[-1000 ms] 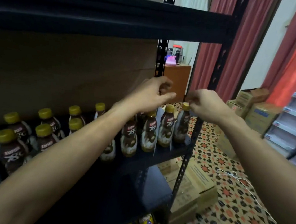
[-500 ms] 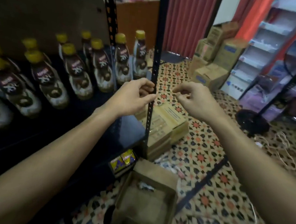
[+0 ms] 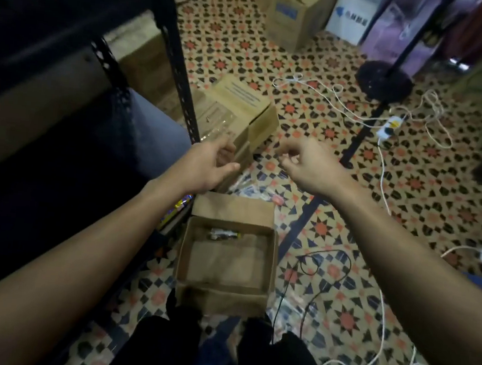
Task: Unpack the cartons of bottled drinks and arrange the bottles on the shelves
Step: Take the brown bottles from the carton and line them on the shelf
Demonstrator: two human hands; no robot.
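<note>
Carton [image 3: 222, 298]: open on tiled floor [image 3: 409, 198], beside shelf post [image 3: 181, 82].
Bottle [image 3: 224, 235]: lying inside carton, against far wall.
Left hand [image 3: 206, 164]: above carton, fingers relaxed, holding nothing.
Right hand [image 3: 309, 165]: apart from left, loosely curled, empty.

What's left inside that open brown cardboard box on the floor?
Seemingly one small yellow-capped bottle, lying against the far wall of the brown cardboard box; the rest shows bare cardboard. Nothing covers the inside.

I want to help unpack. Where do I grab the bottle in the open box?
Reach down from above and grip the bottle round its middle: it lies on its side by the carton's far wall, and the walls block any sideways reach.
</note>
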